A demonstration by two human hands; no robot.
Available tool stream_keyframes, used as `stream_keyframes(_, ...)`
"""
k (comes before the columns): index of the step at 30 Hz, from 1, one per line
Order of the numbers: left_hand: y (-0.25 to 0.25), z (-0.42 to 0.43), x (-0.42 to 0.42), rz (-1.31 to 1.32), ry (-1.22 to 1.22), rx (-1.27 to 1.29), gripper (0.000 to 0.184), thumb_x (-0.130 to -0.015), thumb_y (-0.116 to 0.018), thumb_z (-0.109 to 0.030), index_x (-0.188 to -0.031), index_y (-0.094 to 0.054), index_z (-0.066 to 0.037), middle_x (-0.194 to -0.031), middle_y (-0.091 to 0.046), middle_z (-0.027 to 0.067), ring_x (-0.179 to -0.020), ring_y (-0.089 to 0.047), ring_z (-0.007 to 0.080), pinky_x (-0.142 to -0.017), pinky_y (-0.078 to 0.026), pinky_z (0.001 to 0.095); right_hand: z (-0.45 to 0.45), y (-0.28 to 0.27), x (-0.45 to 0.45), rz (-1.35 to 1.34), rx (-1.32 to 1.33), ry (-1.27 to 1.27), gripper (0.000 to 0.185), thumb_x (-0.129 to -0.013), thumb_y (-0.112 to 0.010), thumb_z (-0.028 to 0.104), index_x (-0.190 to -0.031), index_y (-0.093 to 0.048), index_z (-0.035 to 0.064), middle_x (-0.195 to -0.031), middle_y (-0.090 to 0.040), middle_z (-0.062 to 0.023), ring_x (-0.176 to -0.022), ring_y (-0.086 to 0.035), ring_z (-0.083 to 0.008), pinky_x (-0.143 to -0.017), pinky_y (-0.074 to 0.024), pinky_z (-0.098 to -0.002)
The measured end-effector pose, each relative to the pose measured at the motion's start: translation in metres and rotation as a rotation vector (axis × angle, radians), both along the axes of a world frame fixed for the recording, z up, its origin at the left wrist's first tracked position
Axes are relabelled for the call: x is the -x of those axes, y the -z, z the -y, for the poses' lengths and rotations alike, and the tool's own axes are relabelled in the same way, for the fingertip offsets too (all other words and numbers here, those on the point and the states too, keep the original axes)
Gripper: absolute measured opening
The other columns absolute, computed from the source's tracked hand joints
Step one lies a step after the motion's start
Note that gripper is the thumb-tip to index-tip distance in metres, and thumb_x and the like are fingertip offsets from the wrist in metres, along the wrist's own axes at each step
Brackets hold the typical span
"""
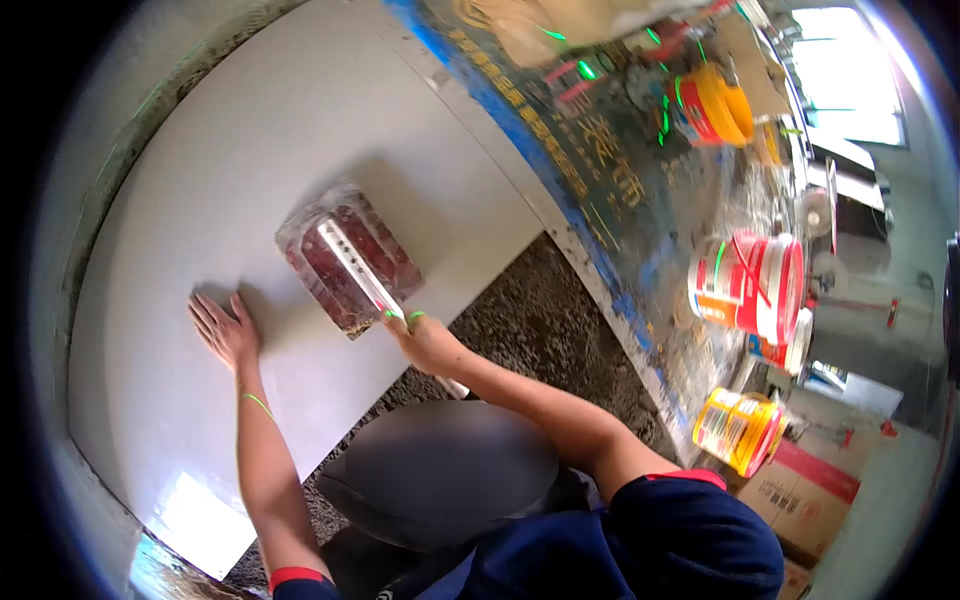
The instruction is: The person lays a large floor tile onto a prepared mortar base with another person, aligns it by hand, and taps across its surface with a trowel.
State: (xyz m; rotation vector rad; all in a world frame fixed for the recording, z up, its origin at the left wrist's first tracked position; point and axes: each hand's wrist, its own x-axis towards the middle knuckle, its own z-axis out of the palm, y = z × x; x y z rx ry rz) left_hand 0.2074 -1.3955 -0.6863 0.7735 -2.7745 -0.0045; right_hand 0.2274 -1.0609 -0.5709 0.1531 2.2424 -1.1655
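Tile (230, 170) borders dark grit (525, 315) along its near edge, bare surface reaching beyond the block-headed tool (328, 278), which sits ahead of the right hand (432, 345) gripping its handle (360, 268); the left hand (228, 332) spreads flat on the tile.

The left hand (228, 334) lies flat, palm down, its fingers (207, 318) stretched out toward the upper left of the view and held close together, the thumb (239, 308) set apart from them. Behind it the bare left forearm (262, 440) runs up from the lower edge, the arm close to straight. The right hand (432, 347) is curled into a grip, back of the hand largely upward. The right forearm (535, 402) slants across the body, and the right elbow is bent. The two hands are well apart.
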Motion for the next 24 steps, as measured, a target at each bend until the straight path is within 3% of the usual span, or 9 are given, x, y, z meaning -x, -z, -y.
stream_keyframes(4,-0.005,-0.111,-0.097,-0.082,-0.023,0.010,0.075,-0.096,-0.033,-0.052,-0.145,-0.022,0.005,-0.150,-0.022,0.0255,-0.140,-0.021,0.0384,-0.114,-0.019,0.0464,-0.025,-0.046,0.015,0.021,0.011,0.015,0.058,-0.098,-0.038,0.047,-0.082,-0.055,-0.0056,-0.069,-0.058,-0.0260,-0.068,-0.059,-0.0425,-0.064,-0.0459,-0.0455)
stream_keyframes(7,-0.006,-0.174,-0.147,-0.018,-0.146,0.019,0.072,-0.098,-0.030,-0.047,-0.146,-0.016,0.005,-0.152,-0.016,0.0252,-0.142,-0.014,0.0377,-0.115,-0.014,0.0483,-0.060,-0.125,-0.004,0.188,-0.051,0.002,0.051,-0.098,-0.042,0.043,-0.084,-0.056,-0.0038,-0.068,-0.058,-0.0246,-0.069,-0.060,-0.0421,-0.064,-0.0464,-0.0447)
stream_keyframes(10,-0.015,-0.179,-0.147,0.115,-0.213,-0.072,0.072,-0.098,-0.029,-0.047,-0.147,-0.015,0.004,-0.153,-0.013,0.0243,-0.143,-0.011,0.0372,-0.116,-0.011,0.0478,-0.102,-0.152,-0.060,-0.060,0.039,0.025,0.037,-0.097,-0.048,0.035,-0.089,-0.054,-0.0005,-0.066,-0.057,-0.0234,-0.065,-0.061,-0.0409,-0.059,-0.0466,-0.0454)
stream_keyframes(12,-0.025,-0.179,-0.146,0.127,-0.209,-0.097,0.071,-0.098,-0.029,-0.047,-0.147,-0.016,0.003,-0.154,-0.013,0.0235,-0.143,-0.011,0.0367,-0.116,-0.011,0.0479,-0.102,-0.146,-0.078,-0.075,0.020,0.067,0.035,-0.096,-0.051,0.035,-0.090,-0.051,0.0005,-0.065,-0.057,-0.0240,-0.062,-0.060,-0.0427,-0.057,-0.0462,-0.0476)
stream_keyframes(14,-0.025,-0.181,-0.143,0.106,-0.213,-0.124,0.070,-0.098,-0.029,-0.046,-0.148,-0.016,0.000,-0.154,-0.014,0.0213,-0.144,-0.011,0.0352,-0.115,-0.011,0.0484,-0.084,-0.080,-0.066,-0.088,-0.097,0.020,0.038,-0.096,-0.049,0.037,-0.094,-0.052,-0.0011,-0.068,-0.060,-0.0235,-0.064,-0.062,-0.0424,-0.058,-0.0478,-0.0494)
stream_keyframes(16,-0.020,-0.180,-0.147,0.097,-0.219,-0.133,0.069,-0.098,-0.029,-0.046,-0.148,-0.017,0.000,-0.154,-0.014,0.0205,-0.144,-0.012,0.0348,-0.115,-0.012,0.0485,-0.041,-0.017,0.006,0.087,-0.183,-0.026,0.060,-0.098,-0.035,0.048,-0.085,-0.062,-0.0033,-0.075,-0.063,-0.0260,-0.064,-0.062,-0.0418,-0.062,-0.0490,-0.0492)
stream_keyframes(17,-0.019,-0.178,-0.144,0.077,-0.212,-0.139,0.068,-0.098,-0.030,-0.046,-0.148,-0.018,-0.001,-0.155,-0.015,0.0197,-0.144,-0.012,0.0344,-0.115,-0.012,0.0486,-0.019,-0.030,0.042,0.187,-0.103,-0.048,0.066,-0.098,-0.032,0.051,-0.075,-0.062,-0.0031,-0.074,-0.063,-0.0260,-0.064,-0.061,-0.0423,-0.063,-0.0488,-0.0493)
stream_keyframes(19,-0.024,-0.179,-0.147,0.039,-0.204,-0.110,0.067,-0.098,-0.031,-0.046,-0.147,-0.021,-0.002,-0.154,-0.018,0.0195,-0.143,-0.015,0.0346,-0.114,-0.014,0.0489,0.014,-0.028,0.081,-0.080,0.037,-0.109,0.064,-0.097,-0.033,0.052,-0.079,-0.060,-0.0024,-0.070,-0.061,-0.0254,-0.064,-0.060,-0.0443,-0.063,-0.0479,-0.0505)
stream_keyframes(24,-0.030,-0.179,-0.144,0.065,-0.193,-0.178,0.066,-0.098,-0.035,-0.044,-0.146,-0.025,0.000,-0.153,-0.021,0.0197,-0.142,-0.019,0.0351,-0.114,-0.016,0.0491,-0.038,-0.143,0.014,-0.217,-0.059,-0.116,0.040,-0.097,-0.047,0.037,-0.090,-0.057,-0.0013,-0.065,-0.058,-0.0237,-0.062,-0.060,-0.0431,-0.056,-0.0472,-0.0472)
